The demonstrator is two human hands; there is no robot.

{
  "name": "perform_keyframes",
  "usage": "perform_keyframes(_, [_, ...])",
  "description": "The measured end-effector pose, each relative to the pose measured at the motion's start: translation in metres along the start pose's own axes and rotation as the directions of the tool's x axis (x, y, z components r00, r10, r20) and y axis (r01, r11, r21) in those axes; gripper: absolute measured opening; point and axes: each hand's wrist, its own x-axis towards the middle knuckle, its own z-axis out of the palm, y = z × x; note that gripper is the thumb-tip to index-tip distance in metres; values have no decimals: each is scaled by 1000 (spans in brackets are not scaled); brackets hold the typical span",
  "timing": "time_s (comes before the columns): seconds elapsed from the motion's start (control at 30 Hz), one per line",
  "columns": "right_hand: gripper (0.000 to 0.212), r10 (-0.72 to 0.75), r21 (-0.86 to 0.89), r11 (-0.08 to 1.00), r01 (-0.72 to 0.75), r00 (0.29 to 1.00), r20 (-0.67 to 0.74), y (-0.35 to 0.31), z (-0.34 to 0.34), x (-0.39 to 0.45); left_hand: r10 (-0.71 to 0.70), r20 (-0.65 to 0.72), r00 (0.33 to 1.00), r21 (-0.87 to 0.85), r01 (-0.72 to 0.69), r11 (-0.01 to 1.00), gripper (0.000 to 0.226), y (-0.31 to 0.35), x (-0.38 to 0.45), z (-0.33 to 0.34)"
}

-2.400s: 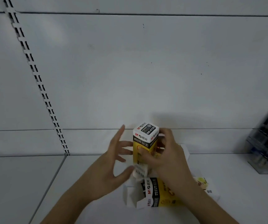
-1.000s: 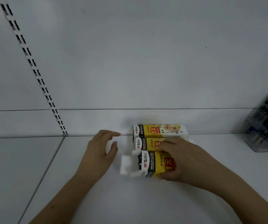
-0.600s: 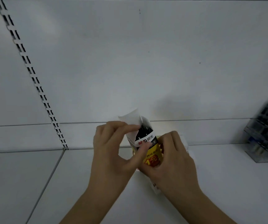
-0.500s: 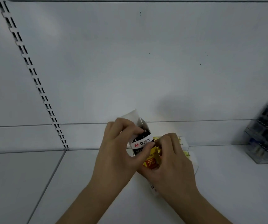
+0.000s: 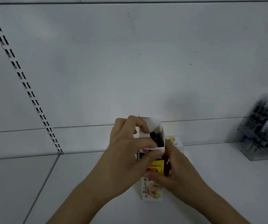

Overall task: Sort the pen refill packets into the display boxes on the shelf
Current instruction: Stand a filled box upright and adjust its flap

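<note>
A yellow, black and white refill box (image 5: 152, 189) stands upright on the white shelf (image 5: 227, 183), its top flaps open and dark refill ends showing inside. My right hand (image 5: 176, 170) grips the box round its middle from the right. My left hand (image 5: 126, 152) pinches the white flaps at the open top with thumb and fingers. Behind my right hand lie two more boxes (image 5: 174, 140) of the same kind, mostly hidden.
A clear acrylic display rack (image 5: 265, 126) full of dark pens stands at the far right of the shelf. A slotted upright rail (image 5: 25, 83) runs down the white back panel at the left. A seam divides the shelf at the left.
The box has been lifted from lying flat and stood upright on the shelf. My left hand, earlier resting on the shelf, now works the top flaps, which are spread wider.
</note>
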Motion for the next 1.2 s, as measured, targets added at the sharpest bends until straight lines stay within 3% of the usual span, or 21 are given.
perform_keyframes(0.1, [73,-110,-18,994,109,977,-183,4,-6,-4,53,-43,998,-33,-55,998,25,-6,-4,6])
perform_keyframes(0.17, [70,-204,-11,978,208,942,-267,7,-10,-4,40,-43,998,-138,-45,989,37,-7,-7,8])
perform_keyframes(0.23, [62,-280,-35,959,283,912,-301,10,-11,-4,66,-69,995,-134,-75,988,41,-8,-8,9])
perform_keyframes(0.33, [53,-337,-88,941,326,887,-314,11,-10,-4,101,-138,985,-93,-114,989,38,-11,-9,10])
perform_keyframes(0.6, [56,-362,-128,932,340,886,-290,13,-5,-3,-27,-242,970,-363,-65,929,19,-18,-8,13])
perform_keyframes(0.73, [54,-374,-105,927,360,871,-318,11,-6,-3,-36,-184,982,-379,-37,925,21,-18,-4,14])
perform_keyframes(0.83, [64,-360,-110,933,343,866,-346,10,-4,-2,5,-130,992,-311,-46,949,20,-15,3,13])
perform_keyframes(0.97, [59,-392,-226,917,328,846,-361,10,-1,-1,60,-37,997,-287,-68,955,11,-13,13,9])
perform_keyframes(1.1, [54,-392,-224,918,328,844,-368,8,-1,1,24,-23,999,-403,-32,915,12,-17,15,10])
perform_keyframes(1.2, [48,-387,-210,920,330,846,-367,8,-1,1,-41,-41,998,-530,13,848,24,-16,15,11])
